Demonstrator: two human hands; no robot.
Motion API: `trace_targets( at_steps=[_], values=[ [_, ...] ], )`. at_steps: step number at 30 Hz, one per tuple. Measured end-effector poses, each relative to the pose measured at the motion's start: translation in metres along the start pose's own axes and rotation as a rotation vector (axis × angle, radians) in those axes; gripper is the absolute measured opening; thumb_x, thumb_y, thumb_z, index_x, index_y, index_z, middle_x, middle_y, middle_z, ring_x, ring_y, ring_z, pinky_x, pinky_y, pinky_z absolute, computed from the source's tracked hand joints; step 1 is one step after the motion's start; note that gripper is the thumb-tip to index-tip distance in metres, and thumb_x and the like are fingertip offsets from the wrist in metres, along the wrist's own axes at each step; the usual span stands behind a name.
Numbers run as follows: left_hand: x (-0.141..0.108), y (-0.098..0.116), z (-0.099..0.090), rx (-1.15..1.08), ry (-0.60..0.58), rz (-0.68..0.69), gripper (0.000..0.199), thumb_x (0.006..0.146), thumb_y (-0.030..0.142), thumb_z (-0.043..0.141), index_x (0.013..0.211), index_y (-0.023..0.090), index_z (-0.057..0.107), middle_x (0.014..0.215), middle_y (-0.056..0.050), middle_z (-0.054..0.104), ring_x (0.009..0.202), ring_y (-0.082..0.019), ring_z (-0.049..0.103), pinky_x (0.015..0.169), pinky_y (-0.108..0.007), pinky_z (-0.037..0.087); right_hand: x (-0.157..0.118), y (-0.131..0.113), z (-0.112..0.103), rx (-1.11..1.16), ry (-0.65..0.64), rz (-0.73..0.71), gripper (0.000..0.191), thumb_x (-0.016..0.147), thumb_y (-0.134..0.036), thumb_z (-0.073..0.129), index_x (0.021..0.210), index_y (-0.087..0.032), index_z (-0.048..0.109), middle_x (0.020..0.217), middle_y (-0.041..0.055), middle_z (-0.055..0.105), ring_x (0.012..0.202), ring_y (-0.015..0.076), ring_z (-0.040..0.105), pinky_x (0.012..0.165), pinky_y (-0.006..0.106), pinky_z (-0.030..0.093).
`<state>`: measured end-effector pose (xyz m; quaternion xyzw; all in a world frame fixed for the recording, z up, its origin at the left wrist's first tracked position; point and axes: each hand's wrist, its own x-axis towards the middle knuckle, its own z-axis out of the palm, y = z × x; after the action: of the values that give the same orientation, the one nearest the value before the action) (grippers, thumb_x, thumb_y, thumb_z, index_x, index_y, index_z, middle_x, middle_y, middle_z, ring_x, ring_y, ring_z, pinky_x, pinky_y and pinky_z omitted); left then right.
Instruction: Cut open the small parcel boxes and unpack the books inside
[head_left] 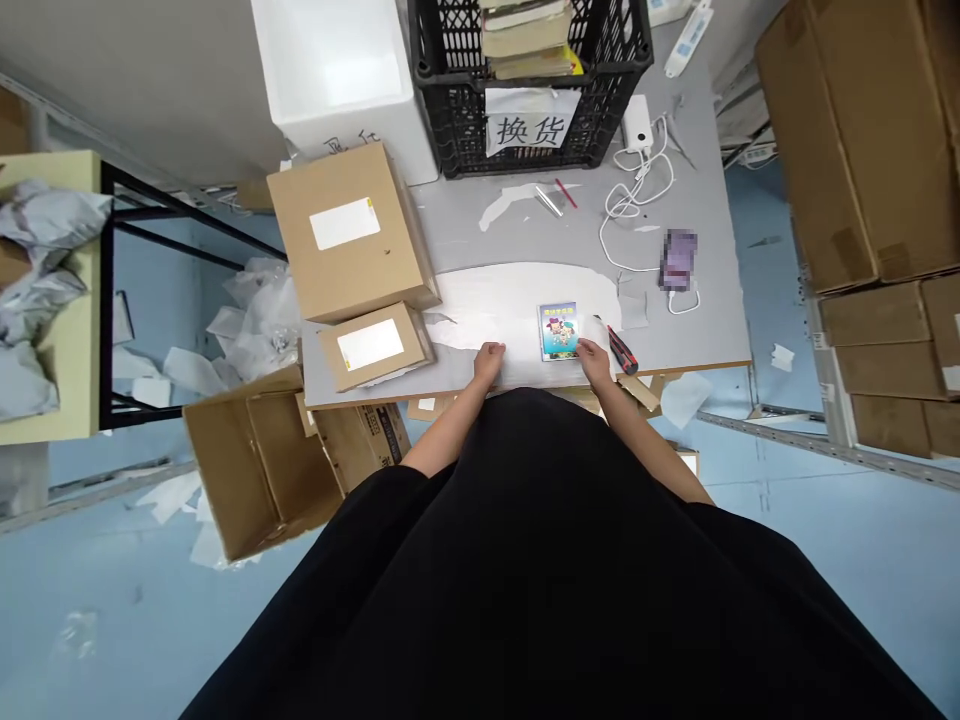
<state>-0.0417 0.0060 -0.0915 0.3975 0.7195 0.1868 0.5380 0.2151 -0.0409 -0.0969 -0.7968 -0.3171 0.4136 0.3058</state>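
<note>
A small booklet (pixel 558 325) with a colourful cartoon cover lies on a white sheet (pixel 517 290) spread over the grey table. At its lower right corner is my right hand (pixel 595 362), thumb and fingers pinched on the booklet's edge. My left hand (pixel 490 362) rests at the near edge of the sheet, left of the booklet and apart from it. Its fingers are curled closed; whatever they may hold is hidden. Just right of my right hand lies a red and black utility knife (pixel 624 352).
Two cardboard boxes (pixel 337 265) with white labels sit on the table's left. Behind stand a white foam box (pixel 337 60) and a black crate (pixel 525 150) of books. A phone (pixel 678 262) with a white cable lies at right. An open carton (pixel 262 470) stands below left.
</note>
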Motion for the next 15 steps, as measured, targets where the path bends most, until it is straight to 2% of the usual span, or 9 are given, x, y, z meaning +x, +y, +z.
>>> trace_targets(
  at_steps=[2,4,8,11,15],
  values=[
    [-0.001,-0.002,0.009,0.107,0.042,-0.022,0.026,0.088,0.031,0.062,0.11,0.018,0.06,0.123,-0.012,0.067,0.119,-0.024,0.061,0.103,-0.035,0.044,0.006,0.0,0.001,-0.16,0.007,0.01,0.04,0.079,-0.034,0.058,0.114,-0.016,0.067,0.119,0.0126,0.07,0.112,0.0271,0.064,0.105,0.043,0.046],
    [-0.004,-0.001,0.019,0.157,0.05,-0.047,0.038,0.083,0.026,0.066,0.119,0.018,0.056,0.125,-0.013,0.066,0.12,-0.025,0.06,0.103,-0.035,0.044,0.011,-0.001,0.003,-0.279,-0.007,0.022,0.041,0.079,-0.034,0.06,0.115,-0.015,0.065,0.118,0.0148,0.068,0.112,0.0288,0.062,0.104,0.043,0.045],
    [-0.009,0.006,0.036,0.112,0.042,-0.05,0.064,0.079,0.02,0.068,0.138,0.021,0.043,0.121,-0.012,0.068,0.117,-0.028,0.063,0.101,-0.038,0.046,0.018,-0.006,0.009,-0.41,-0.021,0.048,0.045,0.081,-0.039,0.064,0.118,-0.015,0.057,0.124,0.0184,0.061,0.114,0.0311,0.059,0.101,0.044,0.045],
    [-0.011,0.011,0.041,0.108,0.063,-0.029,0.064,0.077,0.017,0.067,0.137,0.023,0.044,0.121,-0.01,0.069,0.116,-0.028,0.064,0.102,-0.039,0.046,0.022,-0.01,0.011,-0.416,-0.034,0.066,0.045,0.08,-0.041,0.068,0.115,-0.016,0.054,0.124,0.0197,0.057,0.115,0.0335,0.057,0.1,0.046,0.045],
    [-0.007,0.015,0.037,0.145,0.099,-0.047,0.06,0.076,0.018,0.068,0.132,0.022,0.048,0.12,-0.01,0.069,0.117,-0.027,0.064,0.101,-0.037,0.047,0.027,-0.014,0.015,-0.327,-0.019,0.091,0.042,0.074,-0.035,0.076,0.104,-0.018,0.052,0.118,0.018,0.058,0.12,0.0369,0.053,0.101,0.049,0.044]
  ],
)
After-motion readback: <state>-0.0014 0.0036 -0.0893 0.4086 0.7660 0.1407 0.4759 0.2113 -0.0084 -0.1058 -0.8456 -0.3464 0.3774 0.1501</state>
